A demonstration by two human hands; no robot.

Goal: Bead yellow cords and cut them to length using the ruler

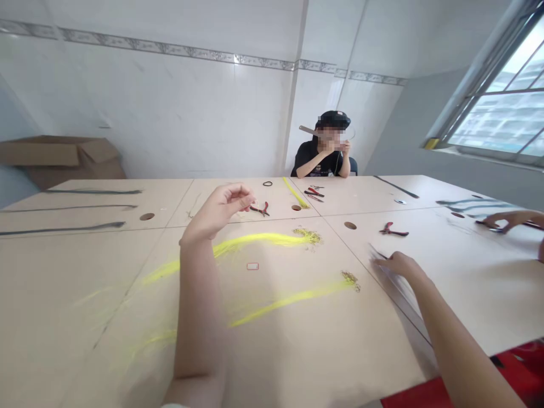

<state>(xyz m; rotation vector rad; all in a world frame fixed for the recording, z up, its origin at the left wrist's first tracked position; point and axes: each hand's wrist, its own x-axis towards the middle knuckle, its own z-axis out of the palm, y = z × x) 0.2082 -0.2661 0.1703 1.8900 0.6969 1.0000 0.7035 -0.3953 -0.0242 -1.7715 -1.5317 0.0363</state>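
Observation:
My left hand (221,211) is raised above the table with thumb and fingertips pinched together; what they hold is too thin to make out. My right hand (402,265) rests low on the table at the right, fingers on a thin bundle of grey strands (389,271) near the table seam. Two bundles of yellow fibres (259,241) (297,296) lie across the table between my arms, each ending in a frizzy tip. A small red-edged tag (252,266) lies between them.
Red pliers (393,230) lie right of a table hole (350,225); another pair (260,209) sits behind my left hand. A person in a black cap (325,150) sits at the far side. Another person's hand (505,220) works at right. Dark strands (63,229) lie at left.

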